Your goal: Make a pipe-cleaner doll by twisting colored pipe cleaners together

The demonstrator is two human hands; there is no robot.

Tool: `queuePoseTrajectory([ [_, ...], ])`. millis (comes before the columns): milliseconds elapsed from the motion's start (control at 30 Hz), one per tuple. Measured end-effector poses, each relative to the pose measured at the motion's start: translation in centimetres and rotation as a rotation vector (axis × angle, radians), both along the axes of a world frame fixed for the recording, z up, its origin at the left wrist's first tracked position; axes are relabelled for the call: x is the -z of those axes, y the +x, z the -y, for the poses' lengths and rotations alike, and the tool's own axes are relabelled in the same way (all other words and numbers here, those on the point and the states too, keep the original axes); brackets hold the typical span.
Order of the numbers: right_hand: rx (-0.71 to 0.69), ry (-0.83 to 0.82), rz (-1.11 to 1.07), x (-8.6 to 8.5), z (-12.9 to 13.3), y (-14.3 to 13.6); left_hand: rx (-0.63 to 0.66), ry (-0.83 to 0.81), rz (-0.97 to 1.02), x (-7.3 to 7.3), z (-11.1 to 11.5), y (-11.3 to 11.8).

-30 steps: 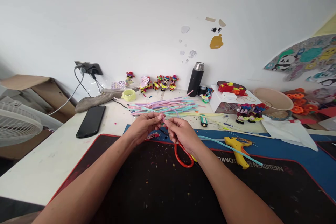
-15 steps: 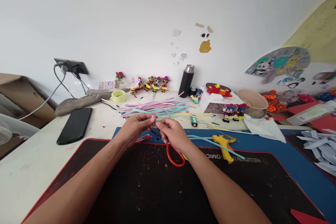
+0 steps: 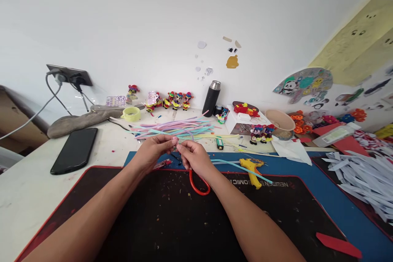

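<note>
My left hand and my right hand meet above the back edge of the dark mat, fingertips pinched together. Between them is a lavender pipe cleaner, its free length curving up behind my right hand. The pinched part is mostly hidden by the fingers. Below my right hand lies a red looped handle, apparently of scissors, partly covered by the hand. Just behind my hands, a bundle of pastel pipe cleaners is spread over the white table. A light-blue pipe cleaner crosses a yellow glue gun to the right.
A black phone and a yellow tape roll are at the left. Small colourful figures and a black flask stand along the wall. White paper strips pile up at the right, and a red piece lies nearer.
My view has turned slightly to the right, so the table and wall things appear further left. Both hands keep their pinch on the lavender pipe cleaner, with only slight finger movement.
</note>
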State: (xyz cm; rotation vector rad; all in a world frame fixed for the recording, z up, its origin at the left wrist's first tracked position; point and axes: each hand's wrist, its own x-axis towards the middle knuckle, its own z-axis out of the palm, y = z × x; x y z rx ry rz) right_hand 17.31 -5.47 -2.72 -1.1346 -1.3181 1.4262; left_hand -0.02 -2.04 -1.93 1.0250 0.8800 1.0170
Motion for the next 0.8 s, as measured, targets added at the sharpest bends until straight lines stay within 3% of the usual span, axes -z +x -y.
queuePoseTrajectory([
  [167,0.058,0.018,-0.047,-0.5,0.3,0.2,-0.069,0.018,0.051,0.2,-0.6,-0.3],
  [300,0.086,0.056,0.092,-1.2,1.3,2.1,-0.059,0.027,0.077,0.1,-0.7,-0.6],
  [467,0.186,0.058,0.452,-2.2,3.0,7.0,-0.048,0.033,0.079,-0.1,-0.5,-0.8],
  [600,0.199,0.136,0.924,-3.8,4.6,10.4,-0.044,0.04,0.092,-0.1,-0.5,-1.0],
  [733,0.13,0.074,1.388,-4.5,6.1,11.9,-0.032,0.058,0.081,0.0,-0.6,-1.1],
  [800,0.108,0.026,1.5,-4.4,6.5,12.2,-0.026,0.072,0.069,0.0,-0.6,-1.1],
])
